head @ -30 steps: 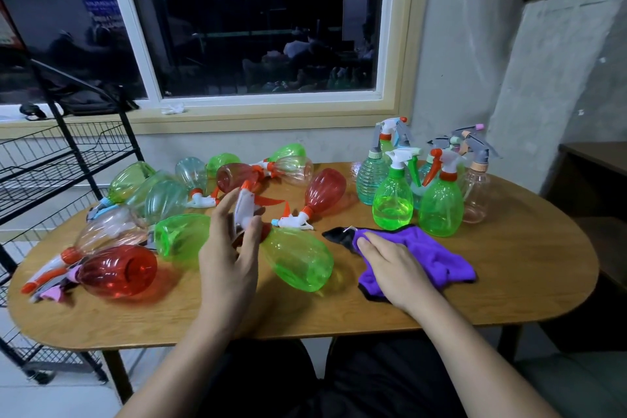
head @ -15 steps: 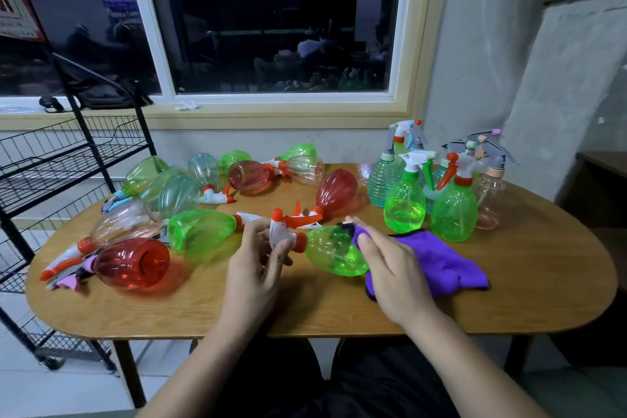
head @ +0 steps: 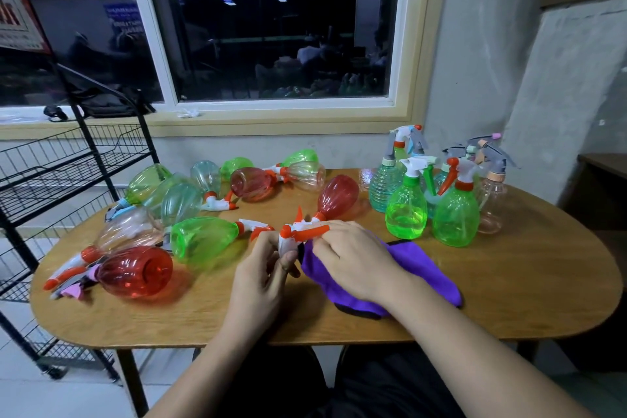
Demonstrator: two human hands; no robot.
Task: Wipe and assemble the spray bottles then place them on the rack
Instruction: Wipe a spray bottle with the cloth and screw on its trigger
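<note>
Purple cloth [head: 417, 268] bunched under my right hand [head: 353, 258], wiping the white-orange spray head [head: 291, 237] that my left hand [head: 264, 271] pinches over the bench [head: 509, 282]. Upright bottles [head: 407, 210] look assembled. Many lying bottles [head: 203, 237] left, and I see none on the rack [head: 68, 146] yet.

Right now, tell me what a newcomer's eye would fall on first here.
The jumble of translucent green, red and clear plastic spray bottles lying on the left half of the oval wooden table strikes first, against a tidy upright cluster of assembled bottles at back right. At front centre the left hand pinches a white-and-orange plastic trigger head while the right hand grips a purple cloth.
</note>
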